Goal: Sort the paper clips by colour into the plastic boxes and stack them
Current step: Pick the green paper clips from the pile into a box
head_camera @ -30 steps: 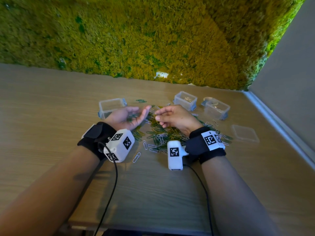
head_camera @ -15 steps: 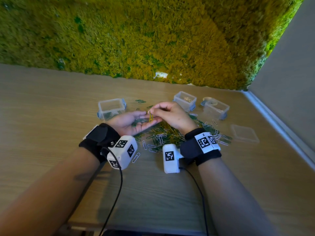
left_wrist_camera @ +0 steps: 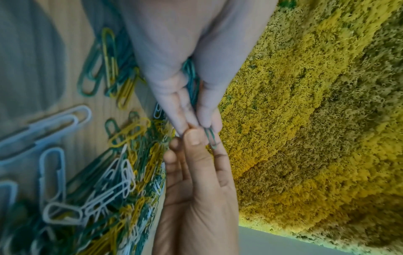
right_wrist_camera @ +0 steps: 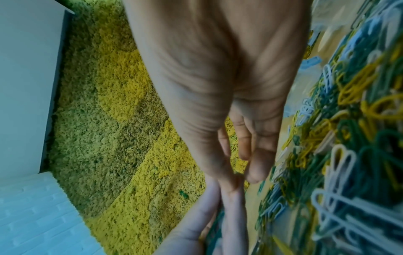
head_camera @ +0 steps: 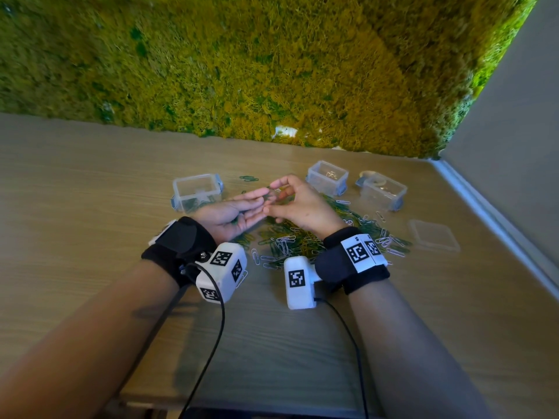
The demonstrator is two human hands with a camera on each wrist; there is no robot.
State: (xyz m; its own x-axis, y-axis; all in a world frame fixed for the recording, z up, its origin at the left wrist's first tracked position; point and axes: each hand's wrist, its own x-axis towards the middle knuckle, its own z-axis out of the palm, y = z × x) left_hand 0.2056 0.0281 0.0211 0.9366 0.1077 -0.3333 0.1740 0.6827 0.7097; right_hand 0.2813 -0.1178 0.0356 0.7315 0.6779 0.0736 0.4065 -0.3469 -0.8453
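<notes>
We see a green paper clip (left_wrist_camera: pixel 211 138) pinched at the fingertips of the right hand (head_camera: pixel 298 204), which meet the straight fingers of the upturned left hand (head_camera: pixel 233 214); more green clips (left_wrist_camera: pixel 191 77) lie in that left palm. Both hands hover above the mixed pile of clips (head_camera: pixel 290 241) on the wooden table (head_camera: pixel 90 182). Beyond them we count three clear plastic boxes: one on the left (head_camera: pixel 196 190) and two on the right (head_camera: pixel 328 176) (head_camera: pixel 382 192), with a loose lid (head_camera: pixel 434 235) near the right table edge.
</notes>
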